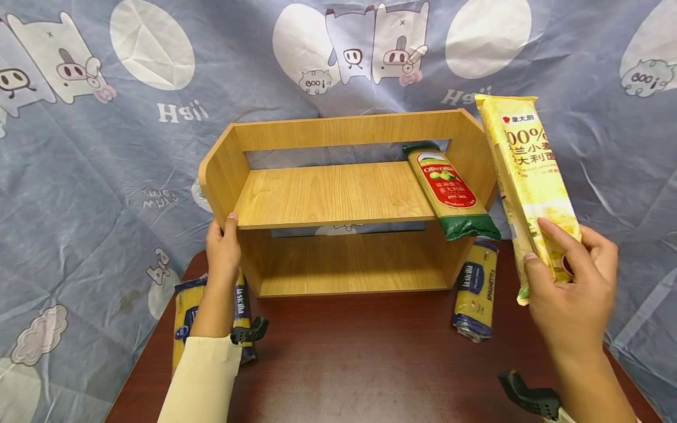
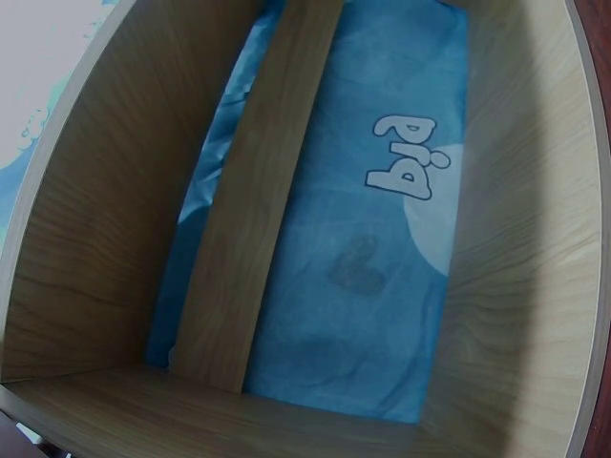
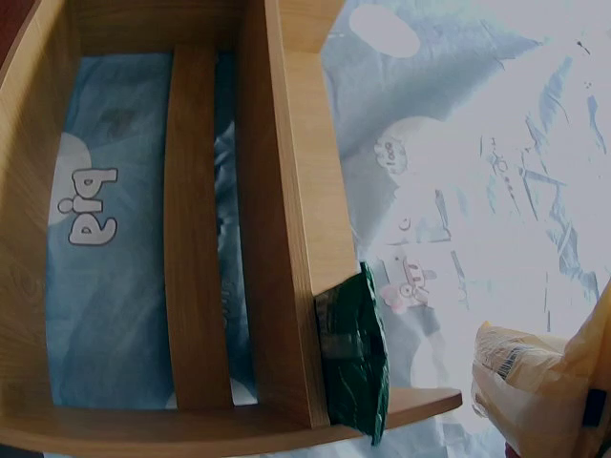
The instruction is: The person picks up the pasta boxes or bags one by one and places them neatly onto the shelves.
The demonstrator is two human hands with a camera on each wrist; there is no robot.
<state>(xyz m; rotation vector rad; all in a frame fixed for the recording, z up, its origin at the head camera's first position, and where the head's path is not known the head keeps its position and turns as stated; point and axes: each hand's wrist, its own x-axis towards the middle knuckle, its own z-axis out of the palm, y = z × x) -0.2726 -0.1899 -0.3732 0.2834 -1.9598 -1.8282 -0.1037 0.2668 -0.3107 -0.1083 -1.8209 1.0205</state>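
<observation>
In the head view my right hand (image 1: 573, 288) holds a yellow pack of spaghetti (image 1: 534, 167) upright and slightly tilted, right of a two-tier wooden shelf (image 1: 328, 197). Its thumb and fingers pinch the lower part; part of this pack (image 3: 530, 386) shows in the right wrist view. My left hand (image 1: 223, 249) grips the shelf's left side panel, thumb at the front edge. On the upper tier, at the right end, lies an Olivoila spaghetti pack (image 1: 446, 182) with a red label; its green end juts past the front edge. The left wrist view shows the shelf's inside but no hand.
The shelf stands on a dark red-brown table (image 1: 365, 352). A La Sicilia spaghetti pack (image 1: 477, 288) lies by its right side. To the left, partly hidden by my left arm, are two more blue-and-yellow packs (image 1: 186, 302). A patterned cloth (image 1: 227, 64) hangs behind.
</observation>
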